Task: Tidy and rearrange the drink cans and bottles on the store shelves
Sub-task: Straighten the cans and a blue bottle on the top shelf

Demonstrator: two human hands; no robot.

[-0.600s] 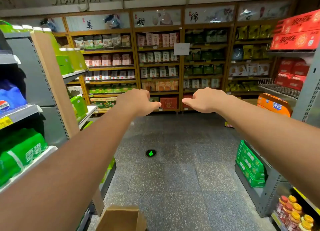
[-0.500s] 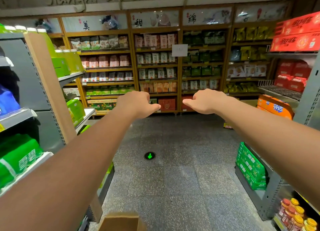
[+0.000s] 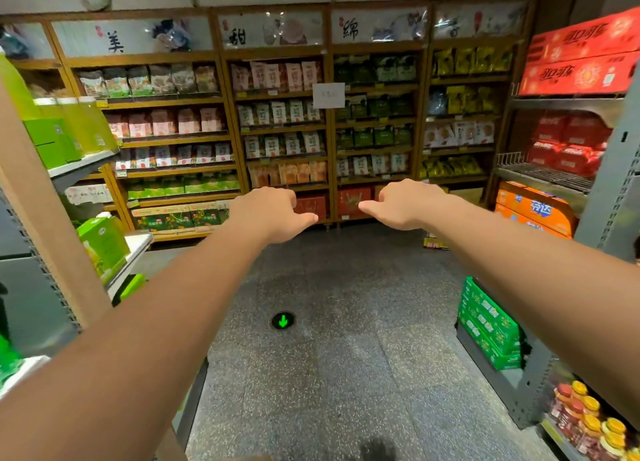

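Both my arms reach straight out over the aisle floor. My left hand (image 3: 273,214) and my right hand (image 3: 403,204) hang palm down with fingers curled under and thumbs pointing toward each other, holding nothing. Small bottles with red and yellow caps (image 3: 588,419) stand on the lowest right shelf. Green drink cartons (image 3: 488,325) sit stacked low on the right rack, orange drink packs (image 3: 533,211) above them, red drink cases (image 3: 581,58) on top. Green boxes (image 3: 52,138) fill the left rack.
A wooden wall shelf (image 3: 284,128) of snack bags closes the aisle ahead. Grey metal racks (image 3: 613,190) stand on both sides. A green arrow light (image 3: 283,320) is set in the speckled floor.
The view has advanced down the aisle and tilted slightly; the left shelf's blue and green packs and the cardboard box at the bottom have slid out of sight. Both hands keep their pose.
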